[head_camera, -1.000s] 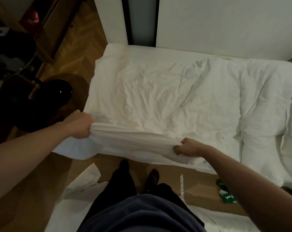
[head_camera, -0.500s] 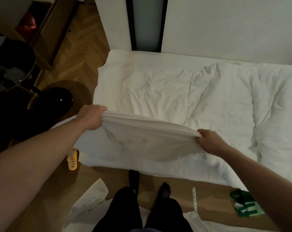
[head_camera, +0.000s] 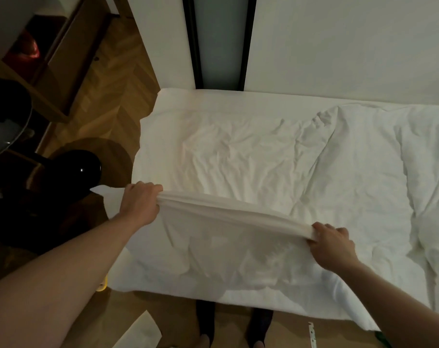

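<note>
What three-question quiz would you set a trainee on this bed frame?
1. True or false: the left hand and the right hand both grip the white sheet.
2. The gathered edge between the hands is: A) flat on the floor; B) stretched taut, raised over the bed; C) tucked under a pillow.
3. Which hand is nearer the glossy black object?
Key: 1 true; 2 B; 3 left.

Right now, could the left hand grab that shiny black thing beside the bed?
Probably not yet: the left hand is full, gripping the bunched edge of the sheet. After letting go it likely could, since the shiny black thing sits close on its left with nothing between.
</note>
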`<state>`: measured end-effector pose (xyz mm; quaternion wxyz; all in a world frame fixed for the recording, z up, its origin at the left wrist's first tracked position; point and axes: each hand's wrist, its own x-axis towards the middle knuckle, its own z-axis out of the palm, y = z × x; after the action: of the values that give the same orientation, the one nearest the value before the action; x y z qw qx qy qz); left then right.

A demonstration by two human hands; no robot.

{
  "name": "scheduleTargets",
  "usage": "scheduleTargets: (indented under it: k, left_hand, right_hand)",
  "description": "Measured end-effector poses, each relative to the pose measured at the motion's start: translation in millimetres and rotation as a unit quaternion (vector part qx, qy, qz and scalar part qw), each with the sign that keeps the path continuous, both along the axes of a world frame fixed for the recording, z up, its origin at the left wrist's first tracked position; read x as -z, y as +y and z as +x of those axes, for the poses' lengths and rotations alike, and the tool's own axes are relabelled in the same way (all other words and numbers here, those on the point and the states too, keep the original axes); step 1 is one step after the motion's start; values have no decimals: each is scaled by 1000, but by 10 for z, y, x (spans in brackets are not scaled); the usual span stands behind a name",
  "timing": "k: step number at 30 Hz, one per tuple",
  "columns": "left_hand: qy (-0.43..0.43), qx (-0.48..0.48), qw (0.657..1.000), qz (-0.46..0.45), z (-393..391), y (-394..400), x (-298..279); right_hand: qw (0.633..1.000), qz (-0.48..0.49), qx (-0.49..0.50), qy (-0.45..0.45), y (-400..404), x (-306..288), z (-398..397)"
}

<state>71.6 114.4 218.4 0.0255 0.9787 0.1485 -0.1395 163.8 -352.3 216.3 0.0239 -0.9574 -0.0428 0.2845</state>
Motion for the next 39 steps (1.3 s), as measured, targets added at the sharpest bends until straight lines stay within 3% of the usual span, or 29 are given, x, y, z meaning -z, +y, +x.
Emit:
scheduleTargets:
  k: [5, 9, 14, 20, 24, 27, 32, 35, 39]
  left_hand:
    - [-11, -79, 997, 16, -110, 63, 322]
    - [-2, -133, 990, 52, -189, 131, 493]
    - [-4, -247, 968, -36, 109, 103, 670]
    - [-71, -215, 972, -61, 678, 332, 609]
    - [-97, -159, 982, -9, 1404, 620, 268]
    - [-105, -172, 980, -5, 2130, 905, 15]
    - [-14, -217, 976, -13, 2506, 931, 171]
    - [45, -232, 971, -45, 1922, 716, 818]
    - [138, -357, 918, -107, 682, 411, 1720]
  right_hand:
    - [1000, 8, 12, 13, -24, 405, -15]
    - [994, 76, 75, 12, 8, 636, 24]
    - [973, 153, 151, -84, 238, 687, 230]
    - [957, 190, 142, -166, 495, 452, 982]
    - [952, 191, 82, -226, 781, 37, 1901]
    - [947, 179, 67, -259, 1077, -278, 2722]
    - [964, 166, 56, -199, 1618, -156, 3099]
    - [968, 202, 51, -142, 1708, 449, 2494]
    - [968, 195, 152, 40, 1619, 1453, 1273]
